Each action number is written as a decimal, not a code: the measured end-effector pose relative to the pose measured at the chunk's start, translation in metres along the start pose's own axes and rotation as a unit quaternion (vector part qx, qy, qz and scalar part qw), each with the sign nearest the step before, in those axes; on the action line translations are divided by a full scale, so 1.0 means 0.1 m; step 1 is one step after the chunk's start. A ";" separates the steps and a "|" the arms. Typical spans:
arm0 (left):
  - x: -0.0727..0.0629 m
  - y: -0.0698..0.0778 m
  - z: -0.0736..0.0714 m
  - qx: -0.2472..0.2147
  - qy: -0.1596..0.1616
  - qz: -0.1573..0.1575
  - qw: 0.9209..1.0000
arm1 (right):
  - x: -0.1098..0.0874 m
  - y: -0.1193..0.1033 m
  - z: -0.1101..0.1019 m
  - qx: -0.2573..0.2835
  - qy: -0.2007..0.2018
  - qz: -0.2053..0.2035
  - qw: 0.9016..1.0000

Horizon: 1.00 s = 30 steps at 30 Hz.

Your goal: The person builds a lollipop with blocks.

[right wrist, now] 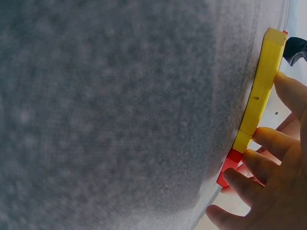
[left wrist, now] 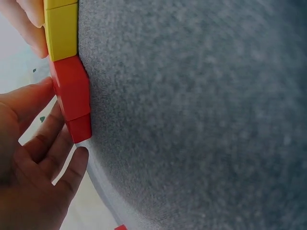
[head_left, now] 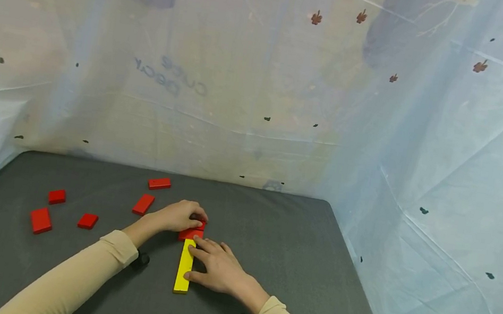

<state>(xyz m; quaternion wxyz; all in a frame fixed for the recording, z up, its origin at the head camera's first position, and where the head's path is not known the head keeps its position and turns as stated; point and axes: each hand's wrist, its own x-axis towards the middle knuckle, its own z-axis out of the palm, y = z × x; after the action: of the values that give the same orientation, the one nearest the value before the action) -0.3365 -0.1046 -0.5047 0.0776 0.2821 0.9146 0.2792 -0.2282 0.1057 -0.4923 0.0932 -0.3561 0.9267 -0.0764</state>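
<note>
A row of blocks lies on the dark table, with yellow blocks (head_left: 184, 271) nearer me and red blocks (head_left: 190, 235) joined on at the far end. My left hand (head_left: 180, 215) pinches the far red block (left wrist: 80, 130), thumb on the near side and fingers bent over its far side. Beside the yellow blocks, my right hand (head_left: 218, 269) has its fingers spread and fairly straight, fingertips resting along their right side and at the red end. A seam between a long yellow block (right wrist: 263, 88) and a short yellow block (right wrist: 242, 141) shows in the right wrist view.
Several loose red blocks lie to the left, among them a rectangular block (head_left: 41, 220), a small block (head_left: 88, 221) and another at the back (head_left: 159, 183). A pale plastic sheet (head_left: 240, 96) hangs behind the table (head_left: 291, 248) and along its sides.
</note>
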 end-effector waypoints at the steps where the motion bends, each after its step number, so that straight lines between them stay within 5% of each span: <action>1: 0.00 0.00 0.00 -0.001 0.000 0.000 1.000 | 0.00 0.00 0.00 0.000 0.000 0.000 1.000; 30: -0.05 -0.03 0.02 -0.004 0.010 0.016 1.000 | -0.01 0.00 0.00 0.002 0.000 0.002 1.000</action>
<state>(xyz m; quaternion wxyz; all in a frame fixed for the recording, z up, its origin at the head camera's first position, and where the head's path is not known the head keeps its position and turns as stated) -0.3334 -0.1084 -0.5083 0.0650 0.2930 0.9096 0.2874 -0.2273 0.1063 -0.4917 0.0935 -0.3539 0.9273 -0.0780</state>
